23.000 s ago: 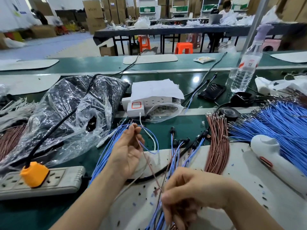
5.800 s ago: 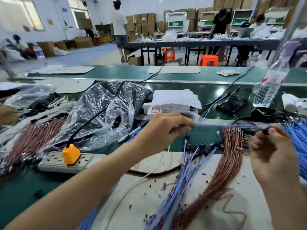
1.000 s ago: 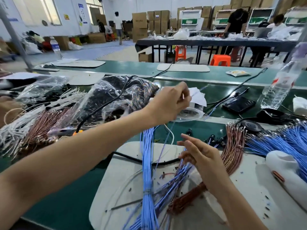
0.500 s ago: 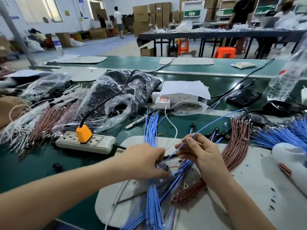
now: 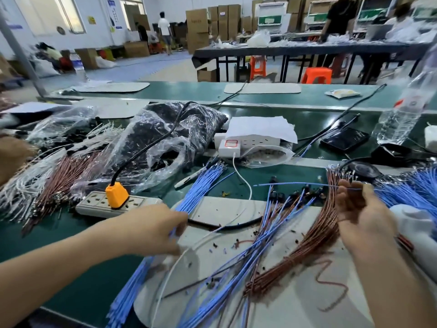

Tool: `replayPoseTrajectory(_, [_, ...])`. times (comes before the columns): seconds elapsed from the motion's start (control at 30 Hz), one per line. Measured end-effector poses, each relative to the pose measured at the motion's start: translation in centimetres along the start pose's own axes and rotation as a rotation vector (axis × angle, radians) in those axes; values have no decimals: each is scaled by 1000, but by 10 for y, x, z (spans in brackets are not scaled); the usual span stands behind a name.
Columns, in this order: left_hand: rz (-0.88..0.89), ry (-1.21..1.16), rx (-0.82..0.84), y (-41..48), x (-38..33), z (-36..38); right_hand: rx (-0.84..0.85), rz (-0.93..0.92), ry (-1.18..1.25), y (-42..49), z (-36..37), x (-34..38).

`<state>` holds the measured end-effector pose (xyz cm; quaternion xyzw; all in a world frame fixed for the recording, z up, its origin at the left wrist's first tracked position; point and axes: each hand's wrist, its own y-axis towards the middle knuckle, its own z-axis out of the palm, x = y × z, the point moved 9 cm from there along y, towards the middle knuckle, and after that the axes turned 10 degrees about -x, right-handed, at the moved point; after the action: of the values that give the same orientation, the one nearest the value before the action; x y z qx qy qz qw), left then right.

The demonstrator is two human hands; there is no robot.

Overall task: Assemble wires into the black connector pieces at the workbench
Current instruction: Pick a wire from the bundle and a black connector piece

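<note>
Right hand (image 5: 357, 209) swung right — pinches blue wire (image 5: 295, 183) | left hand (image 5: 156, 229) grips blue bundle (image 5: 199, 185)

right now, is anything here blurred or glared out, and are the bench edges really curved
Head view: motion blur smears the left hand gripping the blue wire bundle and the water bottle; the right hand pinching a single blue wire is sharper. Same view: light glares off the plastic bag and green bench; the wide-angle lens bows its straight edges.
</note>
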<state>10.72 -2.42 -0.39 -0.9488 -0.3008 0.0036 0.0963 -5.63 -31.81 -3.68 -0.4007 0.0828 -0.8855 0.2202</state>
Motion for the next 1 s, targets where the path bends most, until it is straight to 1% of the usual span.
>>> replayPoseTrajectory(0.03, [1,-160,-73,7,-6,-9,7,-11,-32,1,0,0])
replayPoseTrajectory(0.1, [38,-513,-268,28,-24,-34,44,-34,-112,-6,5,-6])
replayPoseTrajectory(0.13, [59,-631,-346,40,-36,-42,65,-51,-143,-10,10,-10])
replayPoseTrajectory(0.17, [77,-703,-383,52,-51,-45,86,-76,-162,-14,13,-11])
replayPoseTrajectory(0.23, [121,-745,-363,70,-83,-36,115,-126,-181,-19,18,-10])
replayPoseTrajectory(0.33, [205,-823,-351,86,-109,-20,94,-170,-182,-17,15,-3])
replayPoseTrajectory(0.43, [210,-953,-400,92,-106,-15,66,-170,-201,-14,10,-3])
replayPoseTrajectory(0.57, [272,-1041,-459,90,-105,-9,81,-180,-200,-18,15,-8])
replayPoseTrajectory(0.67, [287,-1099,-523,88,-100,-12,178,-112,-239,-28,25,-26])
replayPoseTrajectory(0.77, [282,-1097,-581,85,-97,-13,319,28,-313,-43,37,-53])
replayPoseTrajectory(0.83, [301,-1130,-546,82,-97,-11,345,91,-302,-49,39,-62])
replayPoseTrajectory(0.87, [320,-1161,-506,81,-99,-9,333,83,-290,-50,38,-61])
replayPoseTrajectory(0.93, [306,-1303,-401,82,-99,-3,297,1,-292,-48,36,-52])
replayPoseTrajectory(1.0, [216,-1481,-334,86,-94,3,283,-87,-305,-49,36,-41])
